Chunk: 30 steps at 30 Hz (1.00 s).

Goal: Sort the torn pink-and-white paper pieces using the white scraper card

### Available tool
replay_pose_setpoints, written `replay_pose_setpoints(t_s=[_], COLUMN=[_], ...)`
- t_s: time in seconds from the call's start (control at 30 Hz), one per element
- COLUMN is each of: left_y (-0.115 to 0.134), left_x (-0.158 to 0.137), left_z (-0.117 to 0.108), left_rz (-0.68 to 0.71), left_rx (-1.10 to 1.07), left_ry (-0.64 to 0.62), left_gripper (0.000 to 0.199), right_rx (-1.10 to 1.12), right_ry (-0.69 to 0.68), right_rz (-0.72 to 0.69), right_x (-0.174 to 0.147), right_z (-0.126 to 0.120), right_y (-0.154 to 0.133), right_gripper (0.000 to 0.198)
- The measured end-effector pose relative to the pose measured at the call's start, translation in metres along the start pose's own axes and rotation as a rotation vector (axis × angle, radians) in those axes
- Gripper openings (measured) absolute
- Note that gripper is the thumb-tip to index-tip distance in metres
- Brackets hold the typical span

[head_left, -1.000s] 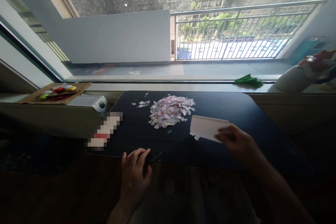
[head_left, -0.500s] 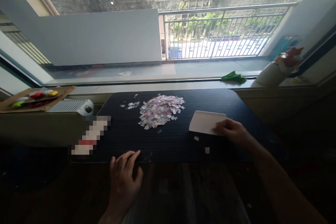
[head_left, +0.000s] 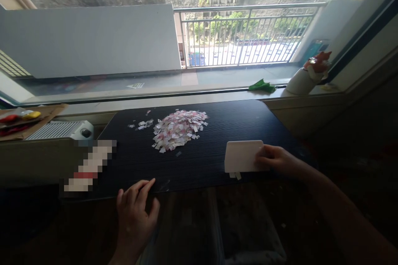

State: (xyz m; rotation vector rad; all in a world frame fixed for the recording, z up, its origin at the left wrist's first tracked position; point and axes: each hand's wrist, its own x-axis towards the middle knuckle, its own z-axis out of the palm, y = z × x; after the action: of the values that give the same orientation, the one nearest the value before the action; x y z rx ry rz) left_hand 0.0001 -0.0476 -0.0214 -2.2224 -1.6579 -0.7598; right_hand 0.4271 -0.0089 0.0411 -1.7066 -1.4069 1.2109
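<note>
My right hand pinches the right end of a white rectangular card, which stands tilted near the front edge of the black table. Just below the card's lower edge lie a few small paper scraps, partly covered by it. A heap of cut pink and white paper pieces sits left of the card, towards the back. My left hand rests at the table's front edge with fingers apart and holds nothing. A smaller cluster of scraps lies left of the heap.
A blurred-out strip lies on the table's left side. Beyond it are a white ridged appliance with a knob and cardboard. On the windowsill are a green crumpled thing and a fox-like figure. Below the table, a container rim shows dimly.
My right hand has brought the card closer to the table's front edge, over the loose scraps, and tilted it more upright. The whole view has shifted, while my left hand stays at the edge.
</note>
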Motion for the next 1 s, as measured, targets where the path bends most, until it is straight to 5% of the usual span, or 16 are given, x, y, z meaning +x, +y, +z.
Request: replay_pose_setpoints(t_s=[0.5, 0.7, 1.0], left_y=[0.003, 0.004, 0.008], left_x=[0.004, 0.003, 0.005], left_z=[-0.002, -0.002, -0.004], left_rz=[0.022, 0.009, -0.009], left_rx=[0.027, 0.013, 0.007], left_ry=[0.012, 0.001, 0.002], left_gripper=[0.033, 0.033, 0.032], right_rx=[0.069, -0.027, -0.016], right_ry=[0.024, 0.146, 0.076], right_rz=[0.096, 0.024, 0.061], right_x=[-0.041, -0.039, -0.037], right_z=[-0.006, -0.009, -0.003], right_y=[-0.009, -0.008, -0.012], right_gripper=[0.036, 0.044, 0.045])
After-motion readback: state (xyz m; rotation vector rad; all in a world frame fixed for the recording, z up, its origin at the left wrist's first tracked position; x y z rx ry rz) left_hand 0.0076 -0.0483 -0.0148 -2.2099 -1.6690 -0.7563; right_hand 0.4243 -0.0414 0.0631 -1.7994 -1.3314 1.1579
